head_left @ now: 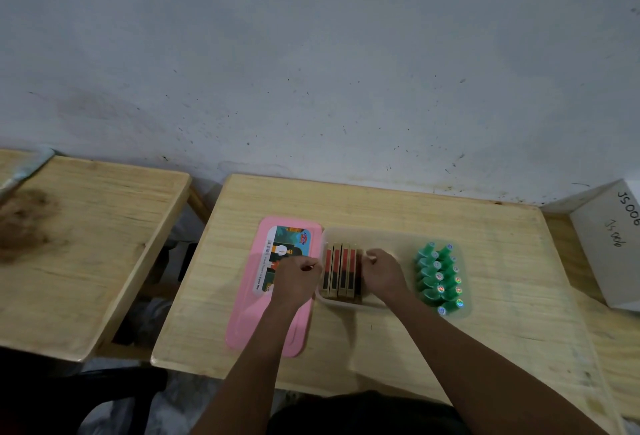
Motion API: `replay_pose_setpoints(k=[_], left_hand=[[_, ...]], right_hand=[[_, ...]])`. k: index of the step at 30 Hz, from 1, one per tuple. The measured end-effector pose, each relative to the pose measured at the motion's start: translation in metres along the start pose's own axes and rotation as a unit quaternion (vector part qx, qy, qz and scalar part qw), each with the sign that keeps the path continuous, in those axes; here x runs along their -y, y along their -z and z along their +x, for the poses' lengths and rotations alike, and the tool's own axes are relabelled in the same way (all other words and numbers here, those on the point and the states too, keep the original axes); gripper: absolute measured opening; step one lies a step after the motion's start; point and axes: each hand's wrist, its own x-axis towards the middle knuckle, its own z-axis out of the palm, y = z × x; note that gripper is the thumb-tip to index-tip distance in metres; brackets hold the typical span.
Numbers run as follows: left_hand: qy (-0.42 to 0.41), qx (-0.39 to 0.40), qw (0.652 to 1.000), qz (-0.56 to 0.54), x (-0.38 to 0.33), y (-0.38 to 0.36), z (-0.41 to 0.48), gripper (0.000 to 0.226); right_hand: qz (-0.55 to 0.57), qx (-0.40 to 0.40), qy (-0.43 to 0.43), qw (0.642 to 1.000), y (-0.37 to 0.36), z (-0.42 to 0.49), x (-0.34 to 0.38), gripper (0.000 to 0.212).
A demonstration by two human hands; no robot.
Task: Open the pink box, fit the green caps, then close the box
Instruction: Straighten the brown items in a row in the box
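Note:
The pink box lid (pixel 249 313) lies flat on the small wooden table (pixel 502 261), label side up. To its right sits a translucent tray (pixel 346 305) with a row of upright red-and-gold pieces (pixel 341 270) in its left part. A cluster of green caps (pixel 438 278) with shiny round stickers fills its right part. My left hand (pixel 298 277) is curled into a fist over the lid's right edge, with nothing visible in it. My right hand (pixel 382 273) is fisted at the right end of the row, and what its fingers touch is hidden.
A second wooden table (pixel 86 244) stands to the left across a gap. A white cardboard box (pixel 609 244) with handwriting rests at the far right. A grey wall rises just behind the tables.

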Motion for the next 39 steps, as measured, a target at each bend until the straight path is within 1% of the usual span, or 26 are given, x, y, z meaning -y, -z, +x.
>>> replay_pose_setpoints(k=[1,2,4,7,12,16,21,25,31,35,37,38,39], left_hand=[[0.000,-0.001,1.000,0.002,0.000,0.000,0.000,0.027],[0.000,-0.001,1.000,0.005,0.000,0.000,0.000,0.027],[-0.003,-0.001,1.000,0.010,-0.001,0.000,0.000,0.027],[-0.001,-0.002,1.000,0.005,-0.001,-0.001,-0.001,0.028],[-0.003,-0.003,1.000,0.006,0.000,-0.001,-0.001,0.028],[-0.004,-0.003,1.000,0.003,-0.001,0.000,-0.001,0.027],[-0.001,-0.002,1.000,0.007,0.000,-0.001,-0.001,0.028],[0.003,-0.004,1.000,0.005,0.000,-0.001,0.000,0.029],[0.005,-0.005,1.000,0.005,0.002,-0.002,0.000,0.028],[-0.009,0.005,1.000,0.021,0.007,0.003,0.003,0.029],[-0.003,-0.026,1.000,0.016,0.016,0.008,0.005,0.034],[0.013,-0.059,0.998,0.018,0.021,0.012,0.005,0.040],[0.032,-0.101,0.994,0.037,0.028,0.016,0.007,0.046]], right_hand=[[-0.001,0.003,0.022,1.000,0.001,0.001,0.001,0.028],[-0.012,0.017,0.047,0.999,0.002,0.002,0.002,0.033],[-0.044,0.054,0.078,0.995,0.002,0.006,0.005,0.038],[-0.049,0.093,0.074,0.992,0.002,0.012,0.007,0.040],[-0.059,0.120,0.086,0.987,0.009,0.015,0.008,0.042],[-0.096,0.132,0.095,0.982,0.012,0.018,0.012,0.043],[-0.130,0.166,0.089,0.973,0.006,0.016,0.020,0.045],[-0.122,0.166,0.093,0.974,0.007,0.014,0.020,0.042],[-0.092,0.167,0.095,0.977,0.013,0.004,0.013,0.048],[-0.096,0.080,0.113,0.986,0.018,-0.005,0.007,0.050],[-0.087,0.047,0.135,0.986,0.020,-0.012,0.008,0.045],[-0.086,0.046,0.155,0.983,0.021,-0.016,0.010,0.042],[-0.091,0.066,0.180,0.977,0.022,-0.020,0.012,0.041]])
